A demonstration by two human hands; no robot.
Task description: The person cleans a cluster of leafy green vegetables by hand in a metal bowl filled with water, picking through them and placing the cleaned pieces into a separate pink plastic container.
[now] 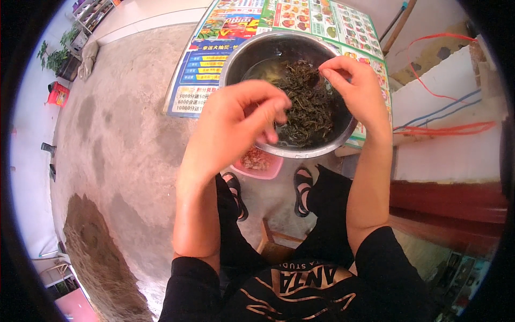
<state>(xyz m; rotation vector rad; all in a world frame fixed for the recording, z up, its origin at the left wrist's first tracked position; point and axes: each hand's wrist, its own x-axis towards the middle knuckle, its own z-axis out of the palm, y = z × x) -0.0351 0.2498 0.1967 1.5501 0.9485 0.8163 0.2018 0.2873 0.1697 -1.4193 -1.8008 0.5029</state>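
Observation:
A stainless steel basin [299, 153] in front of me holds a heap of dark, wet, stringy leafy greens [307, 108] in some liquid. Over the basin's left rim is my left hand [245, 116], blurred, with its fingers curled towards the thumb; whether anything is between them is hidden. At the right side of the basin, the thumb and forefinger of my right hand [350, 82] are pinched together at the heap's upper edge, seemingly on a strand of the greens. Paler yellowish bits [267, 74] lie in the liquid left of the heap.
The basin stands on a table covered with printed leaflets [193, 94]. Below its near rim, a pink plastic tub [270, 172] holds pale scraps. A wooden stool [277, 245] shows between my legs. Red cords [454, 129] hang at the right wall. Potted plants [60, 58] stand far left.

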